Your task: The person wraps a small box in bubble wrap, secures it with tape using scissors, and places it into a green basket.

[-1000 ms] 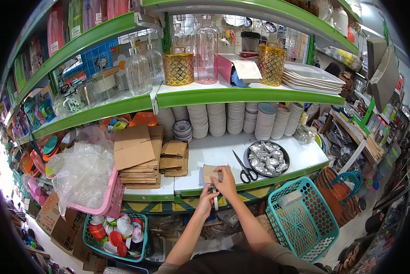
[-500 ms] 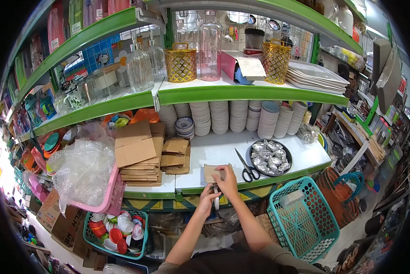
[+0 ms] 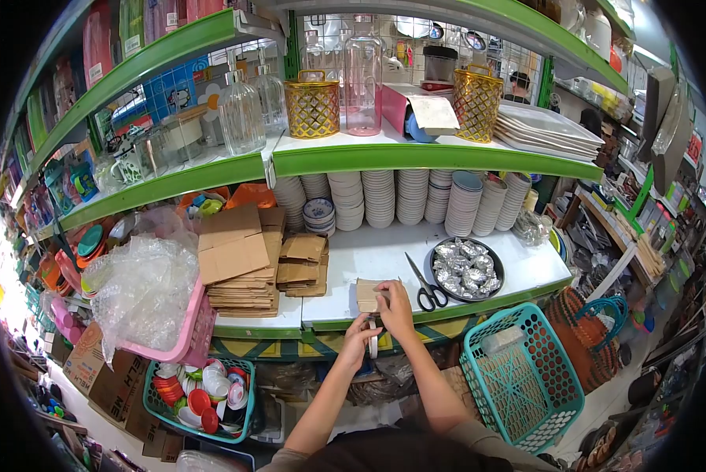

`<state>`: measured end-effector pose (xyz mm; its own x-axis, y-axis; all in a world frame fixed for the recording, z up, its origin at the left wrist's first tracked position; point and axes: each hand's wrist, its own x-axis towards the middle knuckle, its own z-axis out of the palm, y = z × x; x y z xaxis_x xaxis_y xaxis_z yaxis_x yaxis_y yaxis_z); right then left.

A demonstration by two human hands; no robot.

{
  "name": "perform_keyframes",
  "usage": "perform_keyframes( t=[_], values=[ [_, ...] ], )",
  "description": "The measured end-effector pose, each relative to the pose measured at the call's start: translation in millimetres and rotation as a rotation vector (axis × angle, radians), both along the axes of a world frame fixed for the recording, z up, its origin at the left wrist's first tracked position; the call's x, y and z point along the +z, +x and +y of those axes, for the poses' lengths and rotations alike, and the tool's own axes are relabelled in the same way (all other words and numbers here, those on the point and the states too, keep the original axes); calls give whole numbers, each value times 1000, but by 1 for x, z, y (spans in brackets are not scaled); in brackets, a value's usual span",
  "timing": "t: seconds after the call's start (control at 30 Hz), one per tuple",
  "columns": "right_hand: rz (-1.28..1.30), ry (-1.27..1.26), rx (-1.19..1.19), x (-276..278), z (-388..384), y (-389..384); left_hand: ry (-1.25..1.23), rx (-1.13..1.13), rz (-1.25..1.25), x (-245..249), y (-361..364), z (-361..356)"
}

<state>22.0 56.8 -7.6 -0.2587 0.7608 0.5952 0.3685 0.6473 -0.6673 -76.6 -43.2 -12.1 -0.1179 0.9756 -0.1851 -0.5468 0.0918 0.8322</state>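
My right hand [image 3: 397, 305] is closed on the near edge of a small cardboard piece [image 3: 368, 295] at the white shelf's front edge. Just left of it and a little lower, my left hand [image 3: 356, 337] is closed round a roll of tape [image 3: 373, 344] that hangs below the cardboard. Black-handled scissors [image 3: 426, 289] lie on the shelf to the right, beside a dark round pan [image 3: 500, 277] with foil-wrapped lumps [image 3: 465, 267]. On the left are a small stack of folded cardboard [image 3: 302, 263] and a larger stack [image 3: 243, 275].
Stacked bowls [image 3: 379, 198] line the shelf's back. A green shelf edge [image 3: 432, 160] runs above. Bubble wrap [image 3: 145, 279] fills a pink basket [image 3: 192, 334] at left. Teal baskets [image 3: 479, 370] stand low on both sides. Glass bottles [image 3: 241, 114] and gold baskets [image 3: 314, 106] stand above.
The cardboard piece and my right hand have shifted slightly to the right and up. My left hand stays nearly in place with the tape.
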Motion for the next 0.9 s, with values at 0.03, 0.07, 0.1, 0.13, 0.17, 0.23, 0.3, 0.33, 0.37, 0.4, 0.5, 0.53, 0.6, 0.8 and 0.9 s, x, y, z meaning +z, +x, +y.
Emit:
perform_keyframes(
  t=[0.03, 0.07, 0.1, 0.13, 0.17, 0.23, 0.3, 0.33, 0.37, 0.4, 0.5, 0.53, 0.6, 0.8, 0.9],
  values=[
    [15, -17, 5, 0, 0, 0, 1, 0, 0, 1, 1, 0],
    [15, -16, 5, 0, 0, 1, -4, 22, -8, 2, 3, -1],
    [12, -10, 32, 9, -6, 2, -10, 45, -17, 3, 4, -1],
    [9, -4, 58, 14, -10, 3, -11, 44, -17, -2, 4, 0],
    [9, -5, 57, 13, -9, 3, -4, 39, 13, -11, 2, 4],
    [-7, 3, 64, 5, -4, 3, 3, 35, 42, -9, 3, 4],
    [-11, -2, 65, 0, 2, 2, 42, 11, 45, -4, 5, 1],
    [-14, -5, 66, -2, 3, 2, 41, 10, 44, -1, 6, 0],
    [-14, -5, 66, -4, 3, 4, 22, 18, 33, 2, 6, -1],
    [-9, -16, 90, 5, -2, 7, 4, 28, 22, 3, 6, -1],
    [-19, -23, 129, 19, -9, 8, -17, 45, 25, 2, 7, -1],
    [-34, -20, 141, 20, -10, 9, -19, 43, 25, 3, 7, -2],
    [-18, -24, 142, 12, -5, 7, 9, 26, 29, 5, 7, -3],
    [-9, -50, 170, 13, -6, 12, -3, 47, 34, 1, 7, -1],
    [-32, -9, 186, 14, -6, 14, -24, -10, 61, -2, 4, -1]
  ],
)
